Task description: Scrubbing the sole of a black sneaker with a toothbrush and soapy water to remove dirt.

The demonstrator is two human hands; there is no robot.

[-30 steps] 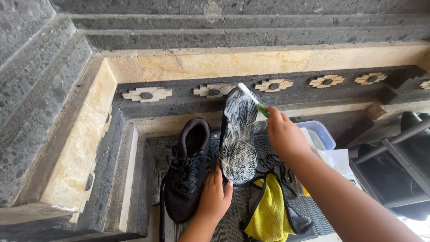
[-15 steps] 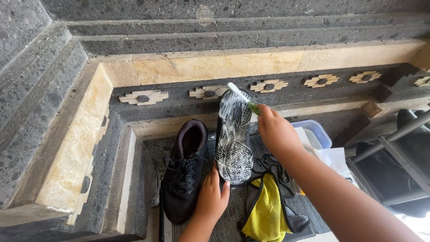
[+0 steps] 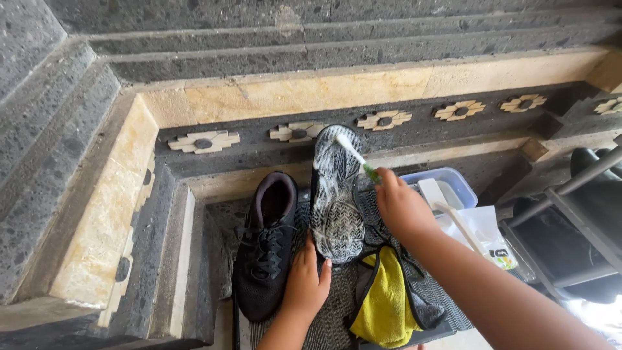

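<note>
A grey stone wall (image 3: pixel 194 71) with pale sandstone bands and a row of carved flower tiles surrounds a sunken stone ledge, and a dark ribbed mat (image 3: pixel 337 304) lies on that ledge. On the mat rests a black lace-up shoe (image 3: pixel 265 249), upright on its sole with its opening towards the wall. Just beside it, to its right, the second shoe (image 3: pixel 335 194) stands on end with its patterned sole turned to the camera, wet and streaked with white foam.

The left hand (image 3: pixel 304 285) is closed around the lower end of that upturned shoe, propping it. The shoe looks light, with a flexible upper and a firmer rubber sole; soapy as it is, it is probably slippery, so a grip around the heel and sides should hold better than one on the flat sole.

The right hand (image 3: pixel 402 207) is wrapped around a small brush (image 3: pixel 353 155) with a white and green handle, its head touching the upper part of the sole. The brush appears thin, stiff and easy to steer.

A yellow cloth (image 3: pixel 385 304) lies crumpled below the right hand, soft and limp. Near the wrist sits a clear plastic tub (image 3: pixel 463 188) of water.
</note>
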